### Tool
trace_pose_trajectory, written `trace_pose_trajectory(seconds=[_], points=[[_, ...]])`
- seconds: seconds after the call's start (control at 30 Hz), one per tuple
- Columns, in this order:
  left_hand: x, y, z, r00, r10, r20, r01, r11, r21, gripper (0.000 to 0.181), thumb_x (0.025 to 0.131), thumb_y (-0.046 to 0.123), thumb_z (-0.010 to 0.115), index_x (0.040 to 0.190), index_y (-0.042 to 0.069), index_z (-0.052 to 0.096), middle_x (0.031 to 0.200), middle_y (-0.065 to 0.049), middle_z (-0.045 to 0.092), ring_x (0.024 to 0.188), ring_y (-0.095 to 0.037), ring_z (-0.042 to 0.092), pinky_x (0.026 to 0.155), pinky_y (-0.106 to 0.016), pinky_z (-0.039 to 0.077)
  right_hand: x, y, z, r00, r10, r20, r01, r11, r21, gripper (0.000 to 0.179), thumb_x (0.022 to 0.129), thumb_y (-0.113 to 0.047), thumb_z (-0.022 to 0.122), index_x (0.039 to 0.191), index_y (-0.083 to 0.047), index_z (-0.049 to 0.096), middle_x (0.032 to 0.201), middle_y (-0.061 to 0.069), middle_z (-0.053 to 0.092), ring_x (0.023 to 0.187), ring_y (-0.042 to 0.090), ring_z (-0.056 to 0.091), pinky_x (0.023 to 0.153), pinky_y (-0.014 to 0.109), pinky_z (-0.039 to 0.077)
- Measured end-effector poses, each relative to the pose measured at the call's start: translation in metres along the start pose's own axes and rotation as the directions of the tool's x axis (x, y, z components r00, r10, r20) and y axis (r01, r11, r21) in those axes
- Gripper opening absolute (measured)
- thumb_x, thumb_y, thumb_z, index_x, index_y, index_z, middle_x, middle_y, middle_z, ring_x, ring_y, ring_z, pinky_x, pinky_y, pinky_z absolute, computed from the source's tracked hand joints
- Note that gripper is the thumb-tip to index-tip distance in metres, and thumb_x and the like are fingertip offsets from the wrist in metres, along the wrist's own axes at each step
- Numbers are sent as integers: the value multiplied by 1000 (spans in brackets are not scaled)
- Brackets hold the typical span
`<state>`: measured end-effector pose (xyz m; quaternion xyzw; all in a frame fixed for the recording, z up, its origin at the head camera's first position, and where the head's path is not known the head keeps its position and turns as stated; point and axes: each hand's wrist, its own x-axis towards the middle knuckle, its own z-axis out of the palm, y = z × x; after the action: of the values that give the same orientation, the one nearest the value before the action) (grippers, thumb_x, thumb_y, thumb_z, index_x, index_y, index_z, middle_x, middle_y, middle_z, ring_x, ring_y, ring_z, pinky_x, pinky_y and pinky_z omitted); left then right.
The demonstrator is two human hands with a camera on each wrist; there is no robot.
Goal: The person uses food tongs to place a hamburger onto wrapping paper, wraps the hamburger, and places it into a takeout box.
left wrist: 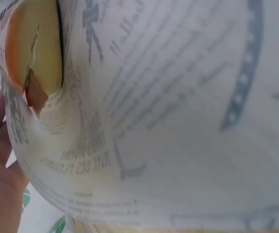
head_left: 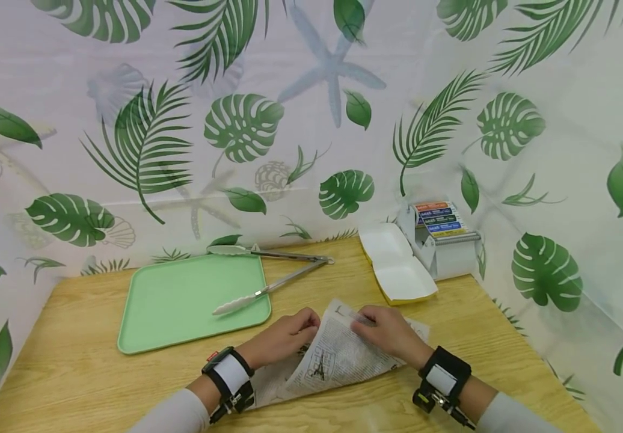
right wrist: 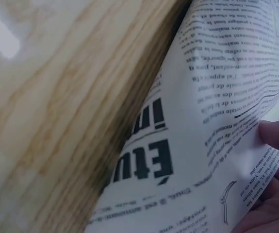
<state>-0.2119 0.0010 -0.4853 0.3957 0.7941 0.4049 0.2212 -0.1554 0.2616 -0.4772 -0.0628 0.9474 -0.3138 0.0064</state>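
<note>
A sheet of newsprint-patterned wrapping paper is folded up at the table's front. My right hand pinches its upper right part, the thumb on the printed face and the other fingers behind. My left hand has curled fingers at the left edge of the raised fold, gripping the paper. Inside the fold, the left wrist view shows a split piece of bread with a brownish, red-edged bit of filling poking out. The raised paper hides the bread from the head view.
A green tray lies at the left, with spread tongs partly over its right side. An open white food box stands at the back right, beside a dispenser of colourful small boxes. A patterned sheet rises behind the table.
</note>
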Motion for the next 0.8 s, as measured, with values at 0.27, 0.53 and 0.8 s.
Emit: trace_pose_trajectory(seconds=[0.27,0.53,0.8], points=[[5,19,6,999,-11,-49,13,999,36,36,111,30,39,139,8,43,127,-9,53,113,-18,57,94,-33,49,3,-1,7,998,42,-37,-42,999,0,9,95,-20,71,90,-13,72,73,-4,59,64,7,46,59,21,36],[4,29,20,1000,-19,20,8,904,427,69,96,55,63,150,15,46,154,-8,40,119,-17,62,95,-28,54,6,-3,10,996,81,-35,-82,996,-23,10,96,-20,70,94,-11,74,79,-1,67,66,9,48,60,22,37],[2,37,31,998,55,-8,-31,667,744,70,91,67,62,141,18,55,143,-2,57,133,-20,52,116,-43,44,7,-5,11,996,80,-49,-82,995,-55,11,95,-22,70,94,-11,74,88,2,74,71,8,55,63,24,43]])
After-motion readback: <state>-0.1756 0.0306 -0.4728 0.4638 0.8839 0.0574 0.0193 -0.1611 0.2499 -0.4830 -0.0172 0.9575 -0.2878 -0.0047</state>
